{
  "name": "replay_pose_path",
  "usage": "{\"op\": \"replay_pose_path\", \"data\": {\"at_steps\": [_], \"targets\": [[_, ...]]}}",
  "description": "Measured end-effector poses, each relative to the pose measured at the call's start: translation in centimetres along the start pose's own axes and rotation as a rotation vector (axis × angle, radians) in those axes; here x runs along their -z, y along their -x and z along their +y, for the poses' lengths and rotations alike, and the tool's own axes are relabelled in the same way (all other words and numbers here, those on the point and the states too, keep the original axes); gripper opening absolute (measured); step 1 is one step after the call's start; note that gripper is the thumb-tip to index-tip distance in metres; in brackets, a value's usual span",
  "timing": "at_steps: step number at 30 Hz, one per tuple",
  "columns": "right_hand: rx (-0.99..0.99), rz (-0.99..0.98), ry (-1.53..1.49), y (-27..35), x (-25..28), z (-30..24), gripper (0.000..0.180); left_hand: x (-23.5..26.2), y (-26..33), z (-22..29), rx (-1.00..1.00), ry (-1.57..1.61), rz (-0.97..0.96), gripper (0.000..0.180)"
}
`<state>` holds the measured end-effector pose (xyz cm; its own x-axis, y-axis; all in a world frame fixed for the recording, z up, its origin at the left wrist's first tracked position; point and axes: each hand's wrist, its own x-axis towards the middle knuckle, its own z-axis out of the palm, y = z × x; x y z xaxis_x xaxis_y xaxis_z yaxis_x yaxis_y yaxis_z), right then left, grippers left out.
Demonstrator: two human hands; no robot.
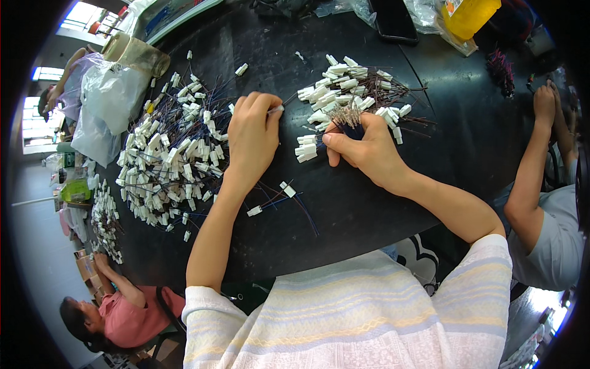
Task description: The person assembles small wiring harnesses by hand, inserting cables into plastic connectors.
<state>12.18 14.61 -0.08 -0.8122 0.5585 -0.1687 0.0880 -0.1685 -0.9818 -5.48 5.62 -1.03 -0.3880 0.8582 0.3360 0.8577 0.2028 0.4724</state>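
My left hand (253, 132) is closed in a pinch on a small white plastic connector (278, 109), with a thin dark wire running from it. In the fist of my right hand (372, 150) is a bundle of dark blue wires (350, 130), their metal-tipped ends fanned out above the thumb. Just beyond that hand lies a pile of white connectors on brown wires (335, 86). Several connectors (306, 148) sit against its fingers on the left. A larger heap of white connectors with blue and brown wires (166, 166) spreads left of my left hand. Two loose wired connectors (287, 189) rest between my forearms.
On the dark table (369, 215), a black phone (393, 21) and a yellow bottle (470, 18) lie at the far right. Plastic bags (101, 104) and a beige container (138, 55) stand at the left. Co-workers sit to the right (547, 240) and left (126, 310).
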Motion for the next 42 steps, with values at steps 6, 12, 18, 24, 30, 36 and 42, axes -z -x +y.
{"op": "replay_pose_path", "data": {"at_steps": [6, 12, 18, 24, 30, 36, 42], "targets": [[0.084, -0.006, 0.000, -0.2, -0.5, 0.5, 0.007, 2.5, 3.2, 2.3, 0.358, 0.759, -0.204, 0.014], [0.084, -0.037, 0.062, -0.1, -0.5, 0.2, 0.006, 2.6, 4.0, 2.9, 0.331, 0.823, -0.195, 0.016], [0.045, -0.076, 0.050, 0.0, -0.4, 0.0, 0.005, 2.3, 4.2, 2.6, 0.283, 0.751, -0.170, 0.015], [0.040, -0.064, 0.047, 0.1, -0.3, 0.0, 0.005, 2.1, 4.1, 2.6, 0.291, 0.730, -0.147, 0.014], [0.069, -0.076, 0.052, -0.1, -0.2, 0.2, 0.005, 1.9, 4.0, 2.3, 0.176, 0.663, -0.149, 0.014], [0.061, -0.110, 0.070, 0.0, -0.1, 0.4, 0.004, 1.3, 4.2, 3.2, -0.010, 0.593, -0.131, 0.013], [0.141, -0.117, 0.034, -0.1, 0.0, 1.2, 0.006, 1.5, 3.6, 3.5, -0.161, 0.511, -0.080, 0.018]]}}
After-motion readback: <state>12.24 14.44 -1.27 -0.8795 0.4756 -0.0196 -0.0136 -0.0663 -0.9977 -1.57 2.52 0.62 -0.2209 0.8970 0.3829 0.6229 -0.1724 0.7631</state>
